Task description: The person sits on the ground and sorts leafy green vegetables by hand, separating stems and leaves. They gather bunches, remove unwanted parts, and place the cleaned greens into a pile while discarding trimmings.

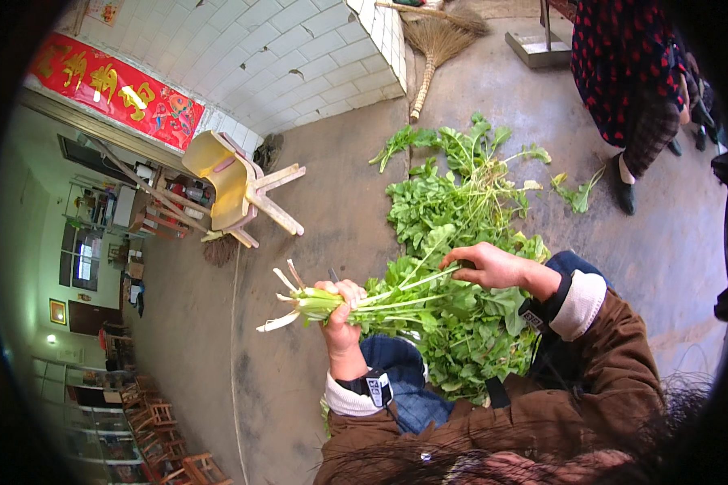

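Note:
My left hand (341,312) is closed around a bunch of leafy green stalks (321,301). Their pale cut or root ends stick out to the left, past the thumb. A small dark tip, too little seen to name, shows just above the left fingers. To the right, the fingertips of my right hand (491,265) pinch a long thin stalk (424,280) that runs out of the same bunch. Beneath both hands, a large heap of leafy greens (428,206) covers the floor and reaches between my knees.
A yellow plastic chair (221,182) is by the doorway on the left. Beyond the heap are a straw broom (431,54) and a metal dustpan (537,50). Another person (628,79) stands at upper right, close to a loose leaf sprig (577,193). Wooden stools (158,418) line the room inside.

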`<act>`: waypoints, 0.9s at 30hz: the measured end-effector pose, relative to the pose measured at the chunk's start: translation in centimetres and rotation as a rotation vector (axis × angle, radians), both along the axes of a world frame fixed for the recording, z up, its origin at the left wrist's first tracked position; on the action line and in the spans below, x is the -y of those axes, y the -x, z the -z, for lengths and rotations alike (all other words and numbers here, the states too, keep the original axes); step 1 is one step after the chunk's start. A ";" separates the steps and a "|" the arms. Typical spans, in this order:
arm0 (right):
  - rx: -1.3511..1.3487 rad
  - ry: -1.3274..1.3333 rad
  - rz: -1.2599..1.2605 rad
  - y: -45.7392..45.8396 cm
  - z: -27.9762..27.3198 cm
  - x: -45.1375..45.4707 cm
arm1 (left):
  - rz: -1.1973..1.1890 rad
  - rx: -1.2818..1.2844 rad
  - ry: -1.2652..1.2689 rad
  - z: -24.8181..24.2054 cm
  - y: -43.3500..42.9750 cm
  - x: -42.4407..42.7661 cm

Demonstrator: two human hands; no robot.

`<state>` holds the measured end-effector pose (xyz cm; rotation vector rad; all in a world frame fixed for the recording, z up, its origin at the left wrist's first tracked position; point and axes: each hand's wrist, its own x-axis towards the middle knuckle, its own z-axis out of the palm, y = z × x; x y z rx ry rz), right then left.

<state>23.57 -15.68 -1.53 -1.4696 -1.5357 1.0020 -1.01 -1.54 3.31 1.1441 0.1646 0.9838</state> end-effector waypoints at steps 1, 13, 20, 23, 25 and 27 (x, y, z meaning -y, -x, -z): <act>-0.151 0.007 -0.001 -0.3 0.0 0.1 | -0.014 -0.021 0.000 0.0 0.0 -0.2; 0.701 -0.062 -0.036 -0.1 2.0 0.4 | -0.070 -0.058 0.005 -0.1 0.3 0.2; 1.054 0.325 0.144 -2.6 2.2 1.3 | -0.030 0.075 0.102 -1.0 1.4 -0.3; 0.796 -0.196 0.502 -3.6 0.2 0.4 | 0.057 0.066 0.079 -0.8 1.6 -0.3; 0.566 -0.411 0.442 -2.8 -1.0 -0.2 | 0.112 0.051 0.052 -0.7 1.5 -0.3; 0.293 -0.482 0.174 -0.6 -1.5 -0.8 | 0.161 0.037 0.049 -0.6 1.2 -0.1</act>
